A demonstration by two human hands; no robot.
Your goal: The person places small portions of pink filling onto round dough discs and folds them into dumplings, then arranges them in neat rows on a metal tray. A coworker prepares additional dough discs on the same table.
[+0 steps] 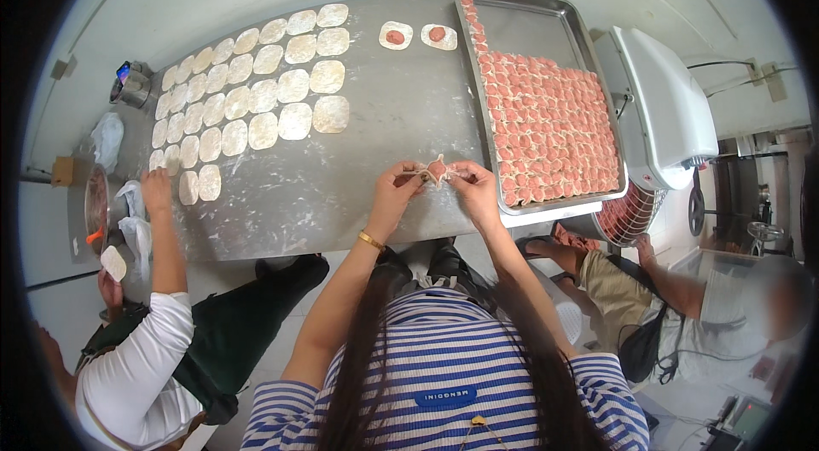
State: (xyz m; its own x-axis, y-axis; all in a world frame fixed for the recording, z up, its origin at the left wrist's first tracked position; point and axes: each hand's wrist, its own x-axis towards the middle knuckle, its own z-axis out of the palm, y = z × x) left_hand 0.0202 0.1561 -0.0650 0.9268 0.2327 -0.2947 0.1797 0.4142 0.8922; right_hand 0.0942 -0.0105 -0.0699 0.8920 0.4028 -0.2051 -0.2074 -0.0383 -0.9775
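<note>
Between my two hands, over the near part of the metal table (pixel 375 127), is a dumpling (pixel 437 169) with pink meat filling showing in the middle and its pale wrapper drawn out into points. My left hand (pixel 397 188) pinches the wrapper on one side, fingers closed. Opposite it, my right hand (pixel 474 186) pinches the other edge. Farther back on the table lie two flat wrappers with a lump of meat on each, a left one (pixel 395 36) and a right one (pixel 438 36).
A metal tray (pixel 589 41) at the right holds rows of meat dumplings (pixel 554 127). Rows of bare wrappers (pixel 264 95) cover the table's left. A co-worker's hand (pixel 157 188) reaches to them; another person sits at right by a meat-filled mixer bowl (pixel 627 216) under a white machine (pixel 665 97).
</note>
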